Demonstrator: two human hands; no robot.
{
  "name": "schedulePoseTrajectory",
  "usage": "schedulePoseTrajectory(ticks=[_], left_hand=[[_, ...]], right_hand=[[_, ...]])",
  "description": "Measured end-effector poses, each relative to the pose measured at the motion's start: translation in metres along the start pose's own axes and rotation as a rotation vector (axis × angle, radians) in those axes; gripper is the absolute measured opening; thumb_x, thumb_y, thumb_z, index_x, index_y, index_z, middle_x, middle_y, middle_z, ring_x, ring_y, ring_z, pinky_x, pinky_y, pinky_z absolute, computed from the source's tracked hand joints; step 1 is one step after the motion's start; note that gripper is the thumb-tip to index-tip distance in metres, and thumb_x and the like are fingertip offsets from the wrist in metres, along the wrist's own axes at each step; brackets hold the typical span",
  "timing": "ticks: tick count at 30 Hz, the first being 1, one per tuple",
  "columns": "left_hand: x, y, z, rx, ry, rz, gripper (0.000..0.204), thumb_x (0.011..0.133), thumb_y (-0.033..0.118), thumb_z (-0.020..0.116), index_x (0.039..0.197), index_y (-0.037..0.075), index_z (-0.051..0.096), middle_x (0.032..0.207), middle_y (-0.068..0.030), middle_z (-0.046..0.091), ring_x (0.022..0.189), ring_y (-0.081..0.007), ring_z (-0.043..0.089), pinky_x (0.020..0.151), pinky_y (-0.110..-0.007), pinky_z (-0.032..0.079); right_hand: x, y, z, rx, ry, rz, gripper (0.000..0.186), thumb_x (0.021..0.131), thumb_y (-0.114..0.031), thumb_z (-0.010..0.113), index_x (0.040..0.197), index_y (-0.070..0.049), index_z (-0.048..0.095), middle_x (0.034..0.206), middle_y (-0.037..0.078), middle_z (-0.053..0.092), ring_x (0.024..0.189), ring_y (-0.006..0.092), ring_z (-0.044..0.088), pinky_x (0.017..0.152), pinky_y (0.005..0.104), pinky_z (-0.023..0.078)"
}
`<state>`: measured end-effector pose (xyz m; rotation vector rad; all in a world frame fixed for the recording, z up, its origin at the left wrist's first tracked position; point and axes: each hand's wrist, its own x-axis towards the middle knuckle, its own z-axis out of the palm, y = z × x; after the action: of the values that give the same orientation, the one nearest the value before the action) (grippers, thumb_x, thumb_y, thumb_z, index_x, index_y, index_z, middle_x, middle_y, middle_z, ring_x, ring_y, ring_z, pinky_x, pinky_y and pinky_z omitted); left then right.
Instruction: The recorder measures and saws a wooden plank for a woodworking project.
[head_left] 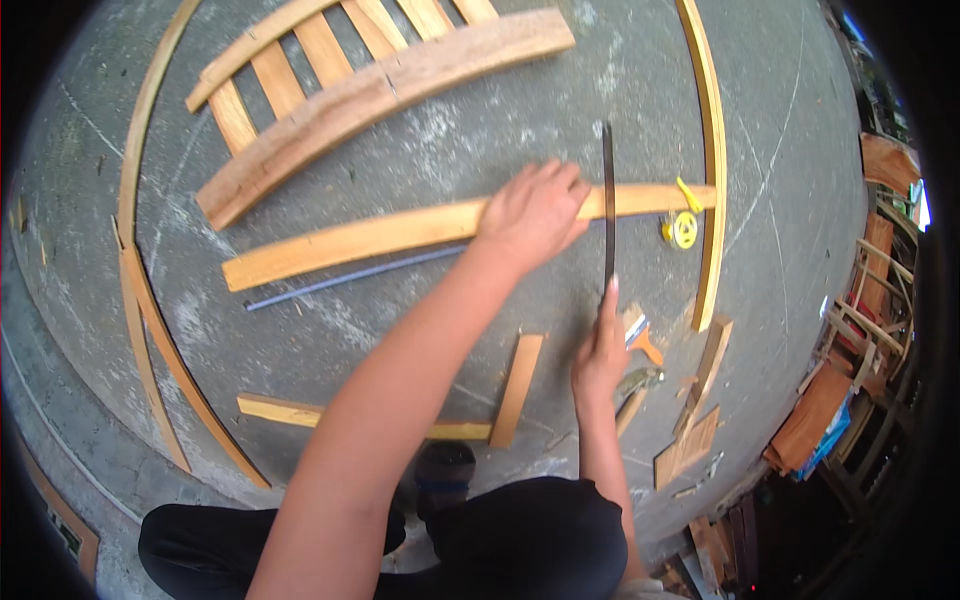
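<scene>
Concrete floor point(480, 140): slats point(300, 60), offcuts point(690, 445), tape measure point(683, 229)

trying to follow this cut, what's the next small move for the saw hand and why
Probably a short, light stroke to start the cut. The right hand holds the dark saw blade across the long wooden plank, and the left hand presses the plank down just beside the blade. No cut in the plank is visible.

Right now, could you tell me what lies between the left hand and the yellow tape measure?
In the head view, the dark saw blade crosses the wooden plank between the left hand and the yellow tape measure.
</scene>
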<state>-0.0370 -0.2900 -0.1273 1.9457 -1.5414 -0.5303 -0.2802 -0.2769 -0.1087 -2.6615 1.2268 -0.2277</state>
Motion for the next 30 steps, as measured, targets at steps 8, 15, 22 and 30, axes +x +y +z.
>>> schedulePoseTrajectory(ticks=[8, 15, 22, 30], left_hand=[[0.003, 0.000, -0.005, -0.004, -0.018, -0.015, 0.036, 0.087, 0.031, 0.076, 0.115, 0.009, 0.068, 0.111, -0.0049, 0.061, 0.110, -0.0263, 0.061, 0.098, -0.040, 0.052], [-0.001, 0.000, -0.002, -0.014, 0.003, -0.012, 0.035, 0.088, 0.031, 0.076, 0.115, 0.010, 0.069, 0.111, -0.0047, 0.061, 0.108, -0.0267, 0.062, 0.096, -0.039, 0.054], [0.000, -0.001, 0.005, 0.008, 0.037, -0.005, 0.037, 0.088, 0.031, 0.075, 0.118, 0.010, 0.068, 0.113, -0.0041, 0.062, 0.111, -0.0266, 0.062, 0.098, -0.039, 0.053], [-0.001, -0.004, -0.002, 0.020, -0.008, -0.023, 0.038, 0.087, 0.032, 0.076, 0.117, 0.010, 0.069, 0.114, -0.0042, 0.062, 0.111, -0.0262, 0.062, 0.098, -0.039, 0.053]], right_hand=[[0.067, -0.011, 0.003, -0.020, -0.034, 0.001, 0.088, 0.086, 0.011, 0.056, 0.165, -0.021, 0.031, 0.088, 0.012, 0.057, 0.063, 0.0303, 0.057, 0.055, 0.0417, 0.048], [0.050, -0.012, -0.001, -0.010, -0.116, 0.086, 0.079, 0.092, 0.014, 0.052, 0.164, -0.014, 0.032, 0.094, 0.018, 0.063, 0.079, 0.0326, 0.064, 0.075, 0.0414, 0.052], [-0.009, 0.001, 0.000, -0.002, -0.018, 0.010, 0.086, 0.088, 0.011, 0.056, 0.164, -0.018, 0.031, 0.087, 0.014, 0.057, 0.068, 0.0311, 0.060, 0.060, 0.0426, 0.050], [0.084, -0.031, 0.002, 0.005, -0.096, 0.080, 0.065, 0.100, 0.001, 0.052, 0.161, -0.014, 0.035, 0.094, 0.021, 0.066, 0.082, 0.0397, 0.067, 0.072, 0.0451, 0.052]])
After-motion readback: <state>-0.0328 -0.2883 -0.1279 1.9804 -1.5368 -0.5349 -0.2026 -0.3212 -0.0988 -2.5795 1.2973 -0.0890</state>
